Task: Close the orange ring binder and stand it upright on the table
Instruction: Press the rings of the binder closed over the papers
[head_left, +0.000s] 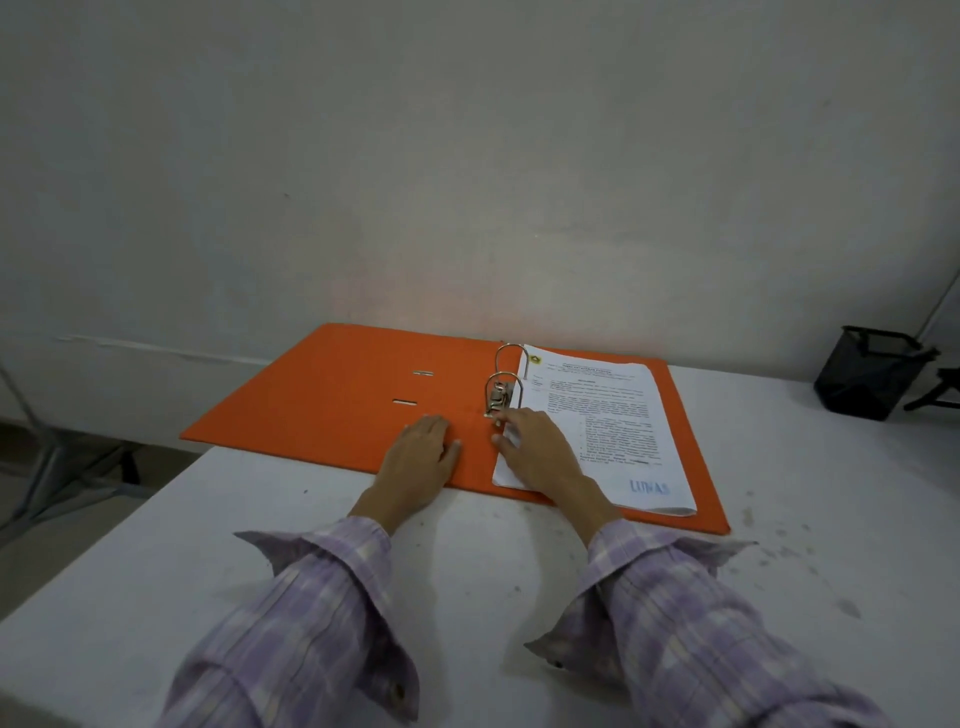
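Observation:
The orange ring binder (332, 395) lies open and flat on the white table (467, 597), its left cover spread toward the table's left edge. A stack of printed paper (613, 415) rests on its right half, threaded on the metal rings (506, 374), which look closed. My left hand (415, 457) lies flat, palm down, on the binder's spine area with its fingers together. My right hand (540, 452) rests on the lower left of the paper, its fingertips touching the lever clasp at the ring base. Neither hand grips anything.
A black mesh pen holder (867, 374) stands at the table's far right, with a dark object (935, 400) beside it at the frame edge. A grey wall rises just behind the binder. The table's left edge drops off near the binder's left cover, with metal legs below.

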